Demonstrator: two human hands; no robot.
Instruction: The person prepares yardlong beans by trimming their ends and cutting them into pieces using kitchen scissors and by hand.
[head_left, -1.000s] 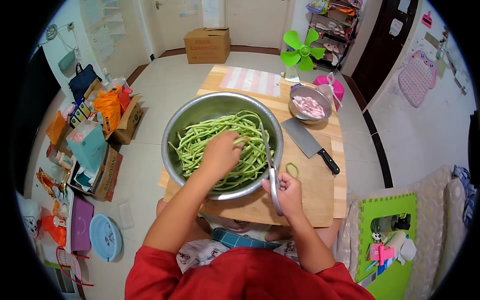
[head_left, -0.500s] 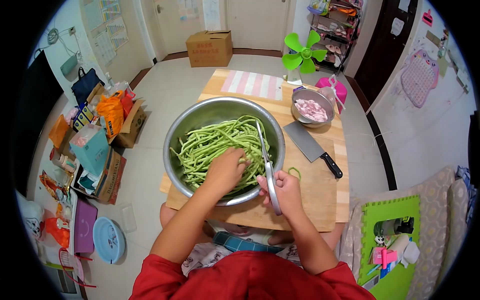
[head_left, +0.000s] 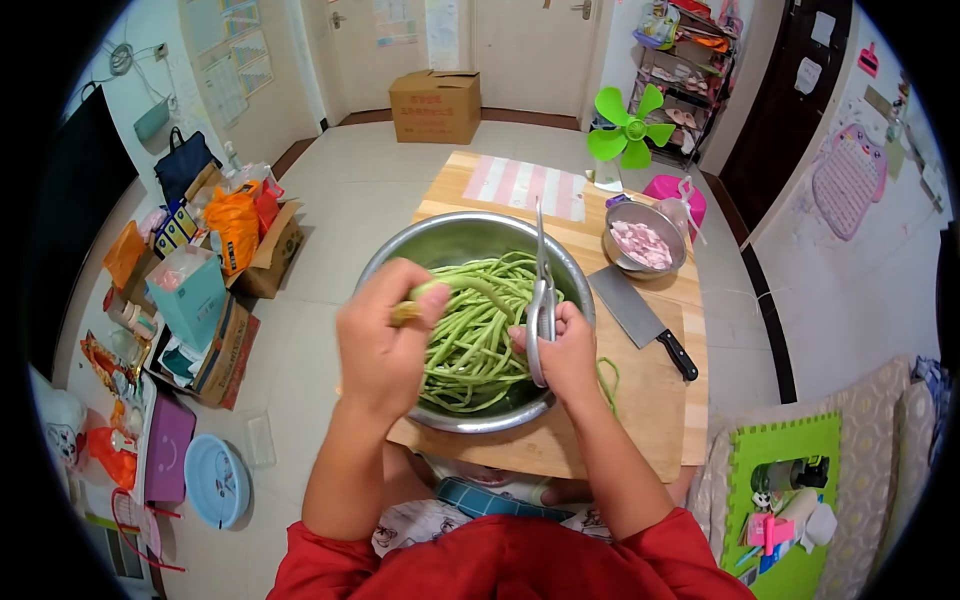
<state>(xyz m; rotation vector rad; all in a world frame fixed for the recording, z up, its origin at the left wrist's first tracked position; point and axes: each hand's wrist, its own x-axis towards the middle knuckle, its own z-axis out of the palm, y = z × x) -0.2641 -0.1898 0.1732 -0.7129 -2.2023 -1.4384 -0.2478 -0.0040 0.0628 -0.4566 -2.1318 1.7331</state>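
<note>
My left hand (head_left: 385, 340) is raised over the near left side of a large metal basin (head_left: 376, 262), closed around a long green bean (head_left: 465, 284). A yellowish-brown end sticks out of its fist, and the bean stretches toward the scissors. My right hand (head_left: 566, 352) grips the scissors (head_left: 541, 290) upright at the basin's right side, blades pointing away from me. Whether the blades touch the bean I cannot tell. Many long beans (head_left: 480, 355) lie heaped in the basin. One thin green bean (head_left: 612, 378) curls on the wooden board beside my right hand.
Right of the basin, a cleaver (head_left: 635, 312) lies on the cutting board (head_left: 640, 420). Behind it stands a metal bowl (head_left: 676, 228) of cut raw meat (head_left: 640, 245). A striped mat (head_left: 525, 187) and a green fan (head_left: 632, 128) are at the table's far side.
My left hand has risen out of the bean heap, toward me and to the left, with a bean in it. The scissors stay in my right hand, now more upright. The view has shifted slightly.
</note>
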